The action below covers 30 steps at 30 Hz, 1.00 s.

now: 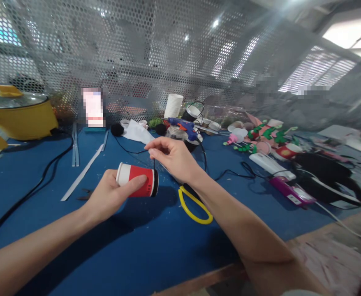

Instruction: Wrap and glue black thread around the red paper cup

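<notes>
My left hand (108, 191) is closed around a red and white paper cup (137, 180), tilted on its side above the blue table. Black yarn is wrapped in a band around the cup's right end. Above the cup, my right hand (171, 154) pinches a strand of black yarn (154, 163) between thumb and fingertips. From there the strand runs left to a black yarn ball (117, 130) on the table. Below my right forearm lies a pair of scissors with yellow handles (195, 207), its blades partly hidden by the hand.
A blue glue gun (183, 125) rests among cups behind my right hand. A yellow pot (23, 117) stands left, near a phone (93, 107). White strips (83, 174) and dark pliers (84, 195) lie nearby. A purple power strip (290, 191) and black bag (325, 174) are right.
</notes>
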Each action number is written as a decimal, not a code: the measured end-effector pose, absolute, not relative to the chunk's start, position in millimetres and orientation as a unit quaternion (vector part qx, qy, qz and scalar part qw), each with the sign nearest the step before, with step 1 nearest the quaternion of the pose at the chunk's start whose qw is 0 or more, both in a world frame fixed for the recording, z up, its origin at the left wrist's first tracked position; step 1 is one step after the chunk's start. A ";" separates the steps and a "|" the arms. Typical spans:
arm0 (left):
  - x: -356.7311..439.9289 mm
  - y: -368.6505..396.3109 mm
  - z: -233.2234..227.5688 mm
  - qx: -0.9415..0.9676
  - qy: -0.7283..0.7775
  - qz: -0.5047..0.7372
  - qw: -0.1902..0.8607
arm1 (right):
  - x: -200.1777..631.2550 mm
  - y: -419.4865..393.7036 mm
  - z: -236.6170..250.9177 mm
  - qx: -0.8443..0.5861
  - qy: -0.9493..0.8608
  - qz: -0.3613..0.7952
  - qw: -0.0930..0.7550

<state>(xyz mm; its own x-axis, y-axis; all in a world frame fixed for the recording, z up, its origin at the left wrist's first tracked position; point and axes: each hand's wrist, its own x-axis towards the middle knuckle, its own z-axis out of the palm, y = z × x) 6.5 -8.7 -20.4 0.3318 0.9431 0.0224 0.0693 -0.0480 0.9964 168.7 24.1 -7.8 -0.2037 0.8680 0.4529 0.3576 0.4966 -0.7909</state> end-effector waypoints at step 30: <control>5.2 -15.0 -14.5 0.644 0.398 0.435 0.487 | 165.8 20.7 -7.4 -0.440 -0.712 0.366 0.408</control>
